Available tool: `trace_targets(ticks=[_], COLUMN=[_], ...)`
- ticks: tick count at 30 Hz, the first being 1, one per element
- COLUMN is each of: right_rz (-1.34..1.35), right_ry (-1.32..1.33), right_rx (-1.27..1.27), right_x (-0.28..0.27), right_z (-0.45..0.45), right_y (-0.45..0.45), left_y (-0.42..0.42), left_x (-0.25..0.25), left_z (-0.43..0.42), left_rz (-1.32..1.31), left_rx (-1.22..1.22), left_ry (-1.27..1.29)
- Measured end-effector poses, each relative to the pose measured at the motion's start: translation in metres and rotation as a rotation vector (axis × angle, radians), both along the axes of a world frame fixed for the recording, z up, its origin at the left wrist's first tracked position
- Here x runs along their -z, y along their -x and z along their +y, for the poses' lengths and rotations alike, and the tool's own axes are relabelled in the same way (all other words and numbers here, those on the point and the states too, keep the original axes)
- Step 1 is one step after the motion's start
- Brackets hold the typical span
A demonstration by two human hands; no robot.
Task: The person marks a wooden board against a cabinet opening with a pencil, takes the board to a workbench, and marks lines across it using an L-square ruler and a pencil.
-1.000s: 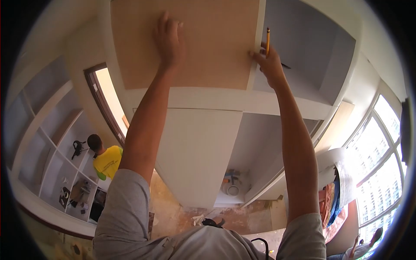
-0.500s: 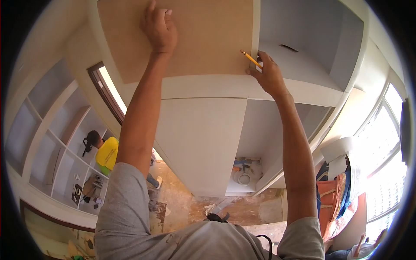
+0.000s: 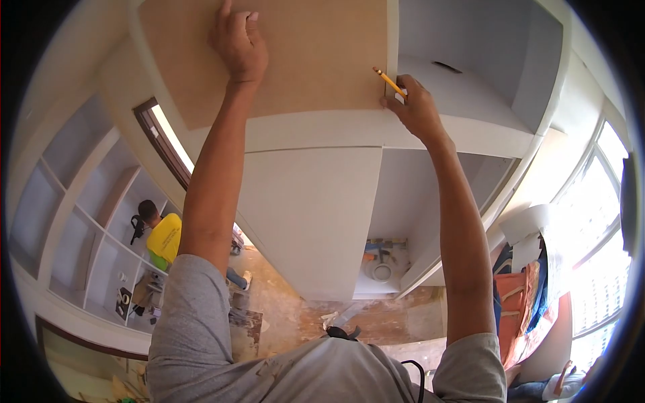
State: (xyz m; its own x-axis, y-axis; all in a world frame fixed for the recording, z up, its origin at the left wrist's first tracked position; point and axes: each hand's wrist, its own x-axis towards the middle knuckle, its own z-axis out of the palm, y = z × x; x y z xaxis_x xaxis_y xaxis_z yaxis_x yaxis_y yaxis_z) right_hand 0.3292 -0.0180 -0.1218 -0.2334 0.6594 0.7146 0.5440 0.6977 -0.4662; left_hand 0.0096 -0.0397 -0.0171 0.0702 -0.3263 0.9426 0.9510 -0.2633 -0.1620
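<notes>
A brown board covers the upper left part of a white cabinet. My left hand lies against the board's face near the top, its fingers partly bent and nothing visible in them. At the board's lower right edge is my right hand, closed around a yellow pencil, with the thumb at the edge. The pencil slants up and left across the edge. Right of the board, the upper compartment stands open, with a dark slot in its floor.
A person in a yellow shirt is by the wall shelves at left. Tools and a round white object lie in the lower compartment. Orange and blue cloth hangs at right. Another person is at lower right.
The view has shifted. The pencil, upright a second ago, now tilts left over the board's edge. My right hand has closed in at that edge; my left hand stays on the board.
</notes>
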Motion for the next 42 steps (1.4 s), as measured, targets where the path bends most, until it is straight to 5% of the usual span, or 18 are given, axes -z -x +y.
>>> trace_targets(ticks=[10,15,19,23,27,32,34,38,42], right_rz=[0.004,0.223,0.229,0.236,0.254,0.259,0.065,-0.046,-0.098], right_ry=[-0.153,0.222,0.24,0.143,-0.308,-0.472,-0.555,-0.516,-0.772], right_rx=[-0.001,-0.107,-0.086,-0.07,0.092,-0.127,-0.221,-0.258,-0.363], right_x=[0.01,-0.002,0.003,0.001,-0.004,-0.116,-0.147,-0.168,-0.164], right_z=[0.011,0.005,0.012,0.012,0.019,-0.056,-0.055,-0.041,-0.01], right_y=[-0.001,-0.01,-0.01,-0.007,0.012,0.077,0.106,0.165,0.2], left_y=[0.014,0.021,0.019,0.024,0.019,0.01,0.007,0.015,0.019], left_x=[-0.013,-0.013,-0.01,-0.009,-0.007,-0.003,-0.003,-0.011,-0.001], left_z=[0.02,0.025,0.018,0.023,0.018,0.001,-0.005,-0.001,0.007], left_rz=[0.128,0.119,0.103,0.102,-0.007,-0.107,-0.131,-0.072,-0.14], left_rx=[-0.024,0.021,-0.005,-0.056,0.05,0.071,0.093,0.265,0.178], left_ry=[-0.158,-0.098,-0.08,-0.108,-0.072,-0.027,-0.037,-0.024,0.109])
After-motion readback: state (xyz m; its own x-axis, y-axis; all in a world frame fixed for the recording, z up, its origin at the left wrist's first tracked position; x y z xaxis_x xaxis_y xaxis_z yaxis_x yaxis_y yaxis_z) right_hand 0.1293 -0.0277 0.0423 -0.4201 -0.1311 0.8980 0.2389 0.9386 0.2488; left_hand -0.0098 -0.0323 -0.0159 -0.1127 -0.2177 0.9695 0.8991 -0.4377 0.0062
